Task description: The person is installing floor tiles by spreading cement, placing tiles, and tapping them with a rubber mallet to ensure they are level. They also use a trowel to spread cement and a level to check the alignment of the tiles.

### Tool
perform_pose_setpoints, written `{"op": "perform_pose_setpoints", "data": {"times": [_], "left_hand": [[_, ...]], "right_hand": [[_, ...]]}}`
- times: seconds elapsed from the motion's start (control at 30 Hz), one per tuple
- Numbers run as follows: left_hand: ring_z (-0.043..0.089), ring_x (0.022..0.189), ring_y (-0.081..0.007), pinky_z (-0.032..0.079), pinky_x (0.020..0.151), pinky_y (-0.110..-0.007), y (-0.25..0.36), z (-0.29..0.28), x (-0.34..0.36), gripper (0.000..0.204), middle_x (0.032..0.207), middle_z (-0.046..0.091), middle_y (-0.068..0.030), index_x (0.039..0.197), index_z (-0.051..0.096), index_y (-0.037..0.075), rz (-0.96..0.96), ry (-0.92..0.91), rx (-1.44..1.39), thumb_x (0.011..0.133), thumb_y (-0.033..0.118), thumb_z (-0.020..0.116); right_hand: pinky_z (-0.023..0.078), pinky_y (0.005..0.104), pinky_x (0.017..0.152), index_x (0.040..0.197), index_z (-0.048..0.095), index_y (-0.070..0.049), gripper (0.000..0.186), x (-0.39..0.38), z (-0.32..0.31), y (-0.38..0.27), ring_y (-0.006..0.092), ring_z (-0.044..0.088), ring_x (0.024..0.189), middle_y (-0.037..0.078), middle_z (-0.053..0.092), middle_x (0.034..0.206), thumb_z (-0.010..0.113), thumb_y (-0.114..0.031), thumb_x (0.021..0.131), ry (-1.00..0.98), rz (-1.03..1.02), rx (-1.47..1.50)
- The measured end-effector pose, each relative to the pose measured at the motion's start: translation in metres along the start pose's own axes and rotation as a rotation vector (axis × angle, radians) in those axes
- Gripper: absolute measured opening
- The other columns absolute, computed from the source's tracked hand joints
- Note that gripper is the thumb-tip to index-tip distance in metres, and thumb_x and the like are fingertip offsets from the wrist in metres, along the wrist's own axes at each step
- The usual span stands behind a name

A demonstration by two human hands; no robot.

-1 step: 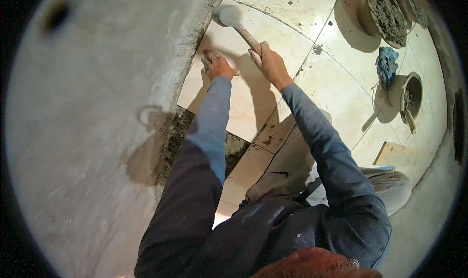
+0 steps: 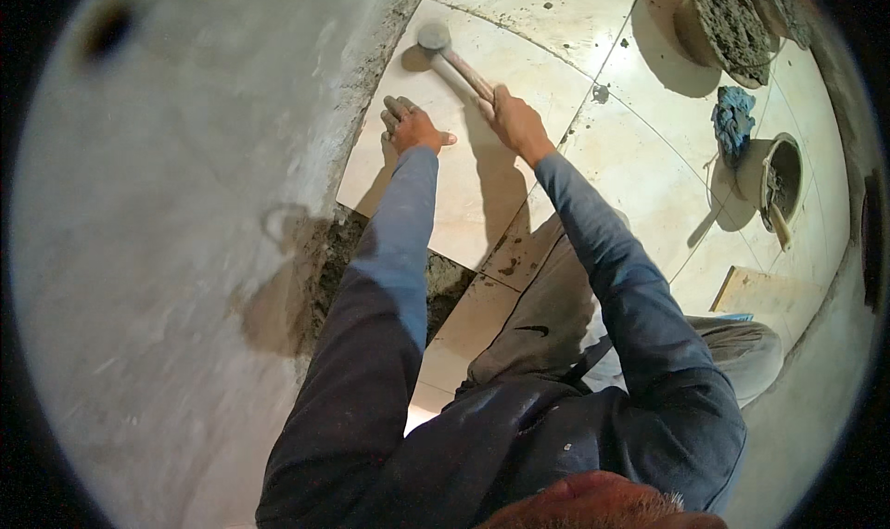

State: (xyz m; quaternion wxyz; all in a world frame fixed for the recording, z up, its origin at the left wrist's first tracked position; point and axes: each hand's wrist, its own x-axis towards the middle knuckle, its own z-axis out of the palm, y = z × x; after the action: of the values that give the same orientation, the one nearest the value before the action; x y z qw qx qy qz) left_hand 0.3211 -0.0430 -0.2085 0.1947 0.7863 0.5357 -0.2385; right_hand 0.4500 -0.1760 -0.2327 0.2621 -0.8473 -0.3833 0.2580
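Right hand (image 2: 519, 126) grips the wooden handle of a mallet (image 2: 451, 61) — its pale rubber head rests on the cream floor tile (image 2: 464, 195) near the far corner. Left hand (image 2: 413, 126) lies flat, fingers spread, on the same tile beside the rough grey wall (image 2: 185, 251) — open laid floor stretches rightward

Cream tile (image 2: 464, 186), blue rag (image 2: 732, 121)

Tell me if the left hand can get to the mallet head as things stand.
Probably yes. The left hand lies flat on the tile, and the mallet head rests further up the same tile by the wall. Only bare tile lies between them.
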Motion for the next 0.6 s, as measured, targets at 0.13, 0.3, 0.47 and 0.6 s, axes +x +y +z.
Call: {"op": "perform_pose_setpoints", "data": {"times": [0.13,0.3,0.47,0.6], "left_hand": [[0.020,0.151,-0.0385,0.032,0.116,-0.058,-0.013,0.004,0.016,0.111,0.165,0.013,-0.0202,0.154,0.031,0.001,-0.004,0.051,0.075,0.069,0.041,0.091],[0.028,0.149,-0.0351,0.041,0.113,-0.050,-0.004,0.004,0.008,0.096,0.163,0.018,-0.0235,0.144,0.046,0.000,0.052,0.066,0.131,0.072,0.047,0.087],[0.024,0.150,-0.0381,0.038,0.116,-0.051,-0.013,-0.007,-0.001,0.117,0.164,0.012,-0.0239,0.155,0.023,-0.002,-0.021,0.013,0.148,0.070,0.046,0.088],[0.021,0.150,-0.0400,0.036,0.117,-0.054,0.005,-0.008,0.002,0.125,0.164,0.011,-0.0241,0.156,0.019,-0.003,0.027,-0.001,0.097,0.066,0.045,0.091]], "right_hand": [[0.053,0.0517,0.060,0.105,0.050,-0.003,0.038,0.014,-0.049,-0.065,0.0447,0.067,0.071,0.025,0.066,0.077,0.058,-0.041,0.100,0.026,-0.107,0.076],[0.051,0.0523,0.062,0.101,0.050,-0.002,0.042,-0.012,-0.019,-0.003,0.0465,0.066,0.072,0.027,0.066,0.077,0.056,-0.044,0.101,0.136,-0.079,0.125],[0.051,0.0534,0.064,0.101,0.049,-0.002,0.044,-0.011,-0.065,-0.029,0.0470,0.066,0.073,0.027,0.066,0.076,0.057,-0.045,0.100,0.068,0.050,0.092],[0.051,0.0506,0.063,0.105,0.052,-0.002,0.046,-0.049,-0.052,0.066,0.0446,0.066,0.071,0.026,0.066,0.077,0.053,-0.047,0.102,0.050,0.100,0.041]]}}
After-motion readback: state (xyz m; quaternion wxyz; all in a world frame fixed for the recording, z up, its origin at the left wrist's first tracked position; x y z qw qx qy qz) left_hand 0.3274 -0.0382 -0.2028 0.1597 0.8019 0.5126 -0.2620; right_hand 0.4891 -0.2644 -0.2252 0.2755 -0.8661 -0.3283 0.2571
